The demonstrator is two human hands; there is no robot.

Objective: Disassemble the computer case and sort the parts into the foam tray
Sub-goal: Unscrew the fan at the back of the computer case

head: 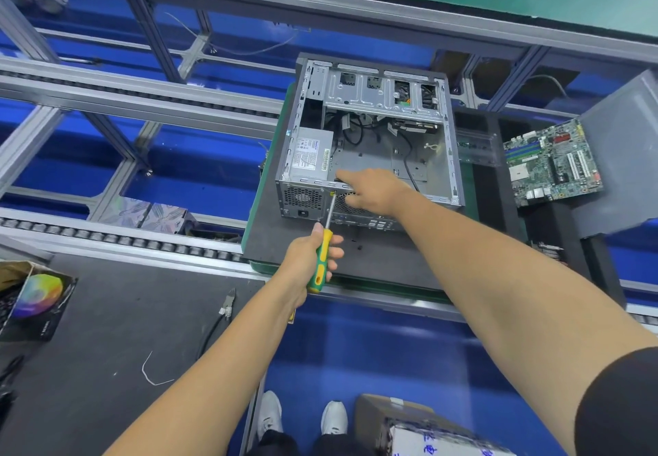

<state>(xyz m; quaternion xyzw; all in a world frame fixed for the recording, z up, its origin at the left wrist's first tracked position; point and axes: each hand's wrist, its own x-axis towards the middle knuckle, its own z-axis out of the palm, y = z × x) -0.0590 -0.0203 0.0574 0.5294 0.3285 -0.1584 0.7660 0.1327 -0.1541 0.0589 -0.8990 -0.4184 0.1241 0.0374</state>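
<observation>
The computer case (368,142) lies open on its side in the centre of the frame, resting on a dark foam tray (285,242). Inside it, at its left end, sits a grey power supply (311,158), with loose black cables (356,131) trailing across the bare metal floor.

The left hand (313,254), just below the case, is clenched round the green-and-yellow handle of a screwdriver (324,247); the shaft slants up and its tip meets the case's rear panel at the top edge, just right of the power supply's fan grille. The right hand (370,190) reaches in from the lower right and rests on that same rear edge, forefinger stretched out toward the power supply, the other fingers curled over the rim.

At the right of the frame a green circuit board (552,163) lies on the foam, well apart from the case. At lower left, wire cutters (228,304) lie on a grey mat (106,349).
</observation>
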